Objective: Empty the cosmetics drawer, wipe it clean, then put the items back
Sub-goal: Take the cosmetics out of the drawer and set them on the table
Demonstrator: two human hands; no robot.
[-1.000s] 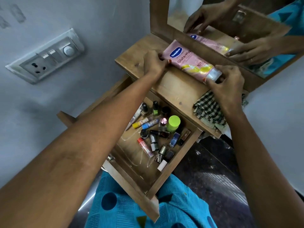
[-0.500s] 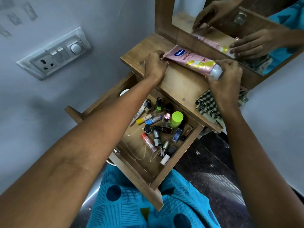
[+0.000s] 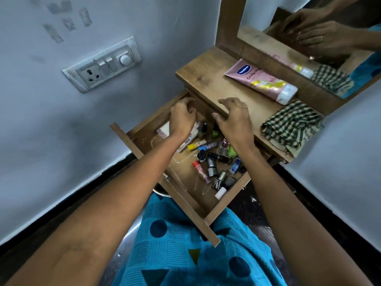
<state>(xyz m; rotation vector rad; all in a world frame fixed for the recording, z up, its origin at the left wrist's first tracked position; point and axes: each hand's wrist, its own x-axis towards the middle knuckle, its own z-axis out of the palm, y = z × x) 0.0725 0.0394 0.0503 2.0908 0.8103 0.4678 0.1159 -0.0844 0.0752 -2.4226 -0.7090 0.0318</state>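
Tube (image 3: 260,81) crosswise, cap (image 3: 287,93) toward cloth (image 3: 292,124)

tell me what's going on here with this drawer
A person is emptying the open drawer. A pink tube lies out on the top beside a checked cloth. Both hands reach into the drawer's far end. The left hand, fingers curled, is over a pale box, though a grip can't be confirmed. The right hand hovers empty above the bottles, which mostly lie in the drawer.
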